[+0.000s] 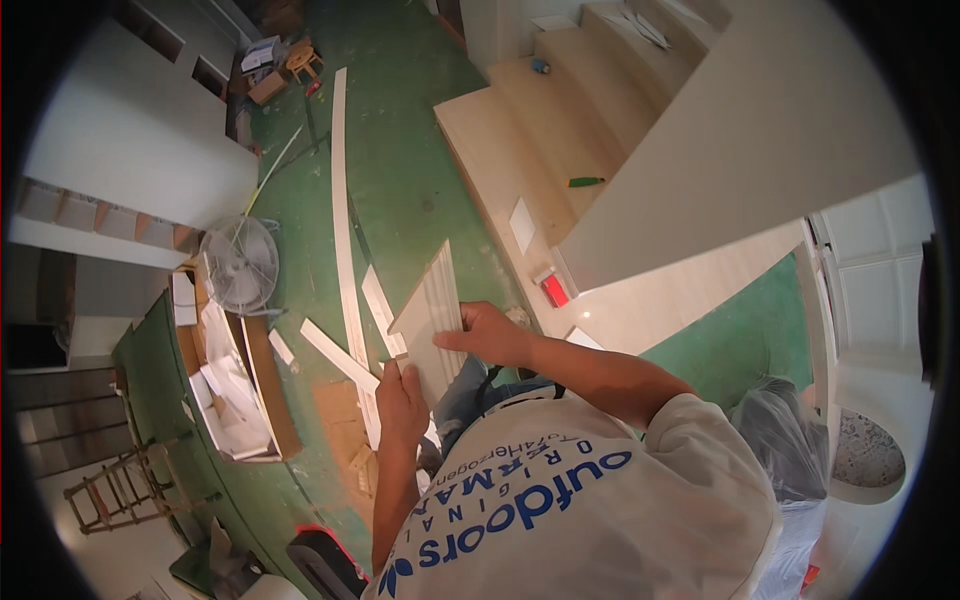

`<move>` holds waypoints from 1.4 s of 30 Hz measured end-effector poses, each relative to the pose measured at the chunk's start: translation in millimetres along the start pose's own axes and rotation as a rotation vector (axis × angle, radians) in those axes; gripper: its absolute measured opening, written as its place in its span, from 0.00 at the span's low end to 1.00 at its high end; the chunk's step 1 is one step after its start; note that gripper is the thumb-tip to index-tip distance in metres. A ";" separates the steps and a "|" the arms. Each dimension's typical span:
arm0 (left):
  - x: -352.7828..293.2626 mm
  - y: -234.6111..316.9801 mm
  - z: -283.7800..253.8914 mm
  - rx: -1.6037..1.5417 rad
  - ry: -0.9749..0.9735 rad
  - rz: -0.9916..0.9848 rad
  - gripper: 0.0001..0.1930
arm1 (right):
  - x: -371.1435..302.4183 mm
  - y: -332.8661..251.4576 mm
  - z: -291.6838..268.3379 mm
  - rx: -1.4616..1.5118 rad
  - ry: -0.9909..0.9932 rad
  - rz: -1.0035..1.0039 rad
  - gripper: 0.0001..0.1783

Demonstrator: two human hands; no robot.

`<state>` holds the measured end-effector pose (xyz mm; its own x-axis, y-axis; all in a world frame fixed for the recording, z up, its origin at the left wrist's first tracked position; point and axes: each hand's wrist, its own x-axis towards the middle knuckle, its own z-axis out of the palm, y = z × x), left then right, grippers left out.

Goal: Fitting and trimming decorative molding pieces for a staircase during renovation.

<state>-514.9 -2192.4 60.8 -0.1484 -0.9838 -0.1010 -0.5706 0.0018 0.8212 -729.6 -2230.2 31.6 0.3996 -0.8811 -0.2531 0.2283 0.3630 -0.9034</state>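
Moulding offcut (432, 310), white, ribbed | looks light, stiff, edges probably brittle | left hand (402, 405) clasps lower end | right hand (488, 333) pinches side edge | hold ends, above green floor (400, 150)

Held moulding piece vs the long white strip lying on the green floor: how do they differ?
The held moulding piece is short and wide; the long strip is narrow and far longer. The held piece is up off the floor, gripped by the left hand at its lower end and the right hand at its side; the strip lies flat on the green floor, untouched. Both are pale trim.
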 end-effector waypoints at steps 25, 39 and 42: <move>757.0 -82.9 80.2 0.568 -0.946 0.520 0.10 | 328.1 -176.5 -401.7 -0.040 1.526 -0.093 0.20; 1026.9 228.3 282.6 1.013 -1.695 0.803 0.16 | 318.1 -274.7 -518.0 0.213 2.140 0.302 0.17; 1062.7 284.7 318.9 1.243 -2.093 0.243 0.16 | 311.4 -325.9 -505.1 0.319 2.248 0.472 0.16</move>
<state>-1092.6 -3180.1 8.2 -0.0664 0.4200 -0.9051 -0.3181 0.8508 0.4182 -1128.0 -2776.0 72.3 -0.7629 0.5055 -0.4031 0.6191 0.3911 -0.6810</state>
